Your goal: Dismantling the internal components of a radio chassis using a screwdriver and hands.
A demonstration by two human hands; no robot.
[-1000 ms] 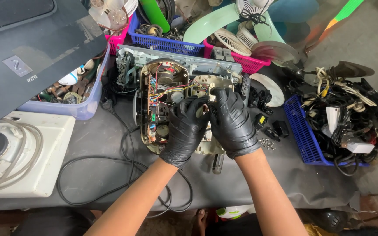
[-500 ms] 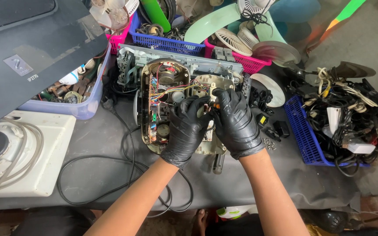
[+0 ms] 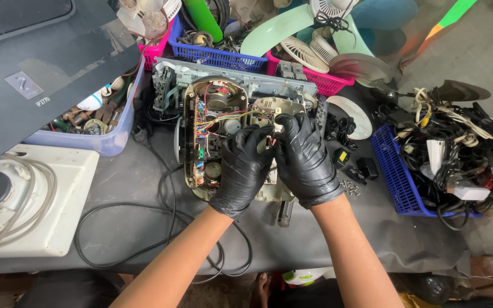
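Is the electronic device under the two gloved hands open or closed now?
Open. The device lies with its cover off: circuit board, coloured wires and round parts are exposed. Both hands, left and right, rest over it.

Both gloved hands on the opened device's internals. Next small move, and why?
Probably a small lift of the piece pinched between the left hand and right hand: both sets of fingertips meet over the opened device, whose coloured wires look attached, so ease gently.

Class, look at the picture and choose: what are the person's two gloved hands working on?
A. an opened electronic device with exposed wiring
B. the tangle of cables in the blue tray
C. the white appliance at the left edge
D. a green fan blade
A: the left hand and right hand, both in black gloves, rest on the opened electronic device, whose coloured wires show.
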